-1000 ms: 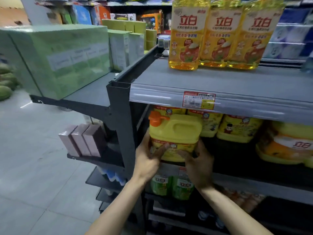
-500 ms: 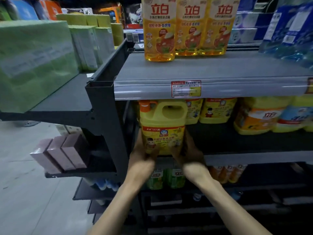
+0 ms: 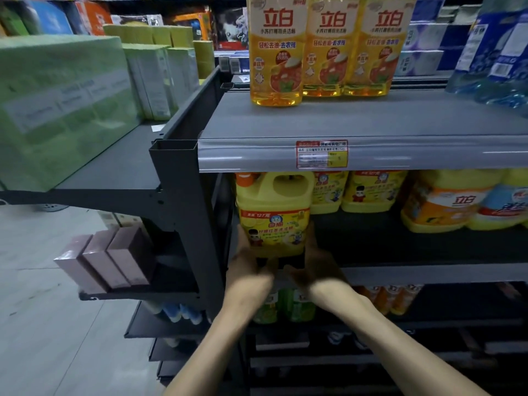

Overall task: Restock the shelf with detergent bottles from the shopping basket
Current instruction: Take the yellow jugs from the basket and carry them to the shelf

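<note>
At the left end of the middle shelf [image 3: 400, 250], beside the upright post [image 3: 183, 195], the yellow detergent jug [image 3: 273, 215] stands label-out near the front edge, my left hand [image 3: 248, 265] and right hand [image 3: 315, 264] cupping its base from both sides, likely to square it before the jugs behind [image 3: 371, 192].
</note>
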